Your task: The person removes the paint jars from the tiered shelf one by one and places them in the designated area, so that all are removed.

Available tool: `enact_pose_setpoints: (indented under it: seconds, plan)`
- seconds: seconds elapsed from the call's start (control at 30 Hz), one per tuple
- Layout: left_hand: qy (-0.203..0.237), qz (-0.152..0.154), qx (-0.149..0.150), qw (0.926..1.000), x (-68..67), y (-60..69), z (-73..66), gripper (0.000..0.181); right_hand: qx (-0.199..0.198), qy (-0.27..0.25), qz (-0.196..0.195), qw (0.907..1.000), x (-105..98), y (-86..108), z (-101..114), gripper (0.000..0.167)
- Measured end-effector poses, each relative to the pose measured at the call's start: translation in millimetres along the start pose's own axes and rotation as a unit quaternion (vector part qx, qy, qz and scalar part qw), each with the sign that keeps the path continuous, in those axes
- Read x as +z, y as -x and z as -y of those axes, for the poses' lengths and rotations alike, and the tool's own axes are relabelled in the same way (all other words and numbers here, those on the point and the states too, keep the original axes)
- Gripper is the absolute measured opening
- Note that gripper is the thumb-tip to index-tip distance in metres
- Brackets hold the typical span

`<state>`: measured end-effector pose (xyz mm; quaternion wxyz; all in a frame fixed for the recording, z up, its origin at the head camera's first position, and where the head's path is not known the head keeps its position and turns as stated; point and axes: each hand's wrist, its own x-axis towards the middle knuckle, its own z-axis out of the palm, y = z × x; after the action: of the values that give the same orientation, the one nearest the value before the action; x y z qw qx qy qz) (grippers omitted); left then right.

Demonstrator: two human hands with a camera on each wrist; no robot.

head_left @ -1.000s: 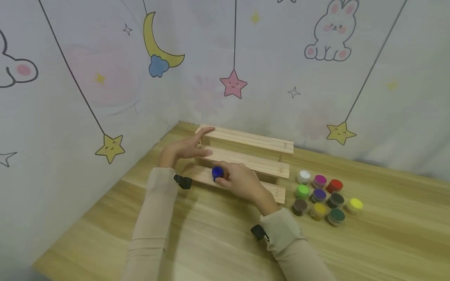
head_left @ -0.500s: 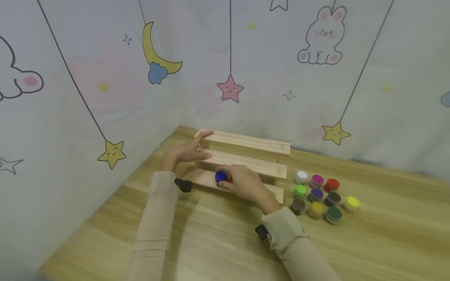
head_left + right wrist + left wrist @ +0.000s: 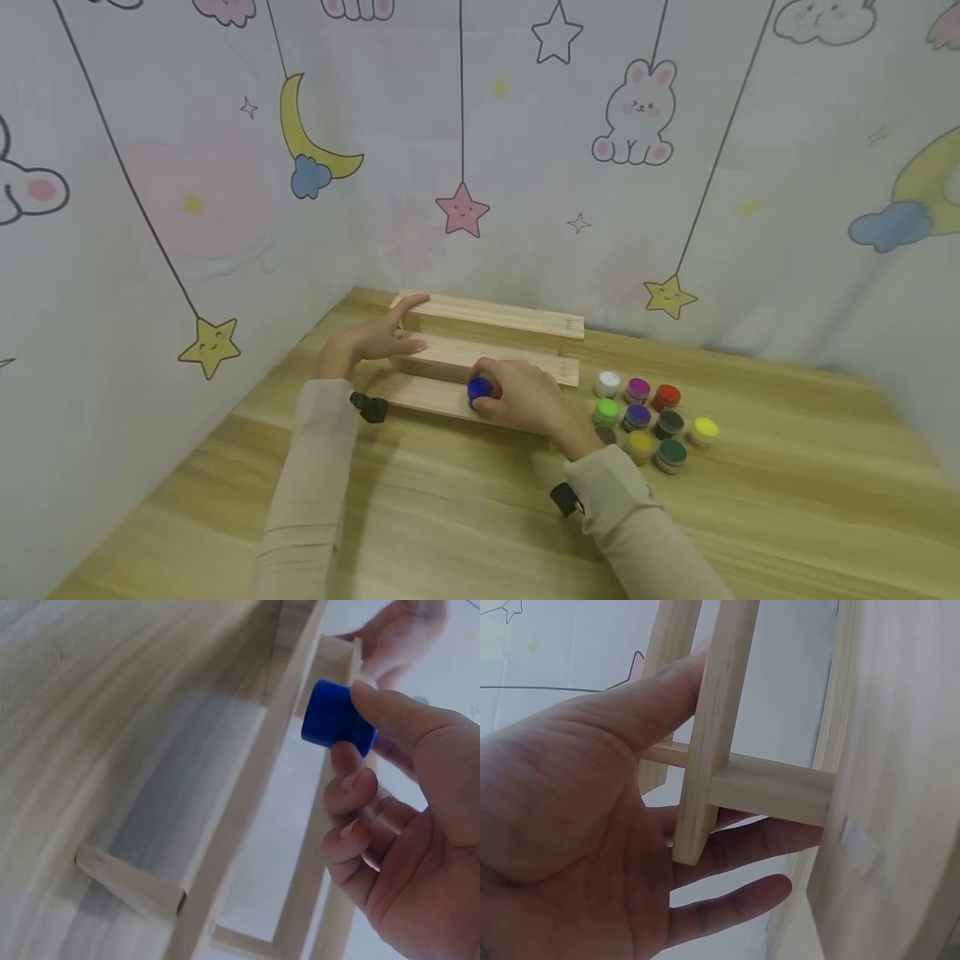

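Observation:
A three-tier wooden rack [image 3: 431,392] stands at the back of the table, its boards rising in steps toward the wall. My left hand [image 3: 372,339] holds its left end, with the thumb on the middle board and a finger reaching the top one. In the left wrist view, the other fingers [image 3: 735,907] extend behind the board edge. My right hand [image 3: 525,400] pinches a small blue paint jar [image 3: 478,390] between thumb and fingers, over the bottom board. The right wrist view shows the blue jar [image 3: 328,714] tilted; whether it touches the board I cannot tell.
Several small paint jars stand grouped right of the rack, among them white [image 3: 607,383], red [image 3: 666,397], yellow [image 3: 704,431] and dark green [image 3: 671,455]. My right forearm partly covers the brown jar [image 3: 604,435]. A cartoon-printed cloth wall [image 3: 510,267] rises behind the rack.
My right hand has moved the blue paint jar rightward along the bottom board. My left hand keeps its hold on the rack's left end. The head view has shifted slightly.

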<state>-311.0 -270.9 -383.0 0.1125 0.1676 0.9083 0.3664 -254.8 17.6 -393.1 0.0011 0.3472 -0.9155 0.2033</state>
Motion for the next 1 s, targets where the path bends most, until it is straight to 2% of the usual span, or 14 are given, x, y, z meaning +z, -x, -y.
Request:
enact_pose_setpoints:
  seconds: [0.13,0.3,0.5,0.7,1.0]
  plan:
    - [0.014,0.006,0.012,0.9998,5.2,-1.9,4.3,0.085,0.018,0.006,0.0,0.9998,-5.3,6.9,-2.8,0.036]
    - [0.018,0.012,0.038,0.999,5.5,-5.6,4.1,0.084,0.023,-0.009,-0.002,0.9997,-25.2,18.5,-7.8,0.038]
    - [0.014,0.013,0.027,0.9994,1.1,-0.5,3.8,0.085,0.032,-0.018,0.0,0.9993,-46.8,37.6,-18.4,0.04]
    - [0.013,0.016,0.018,0.9996,-0.8,4.6,6.2,0.085,0.051,-0.03,0.003,0.9982,-55.9,55.5,-34.5,0.038]
    - [0.017,0.016,0.044,0.9988,0.0,1.2,3.7,0.085,0.049,-0.024,-0.004,0.9985,-69.9,85.2,-64.9,0.037]
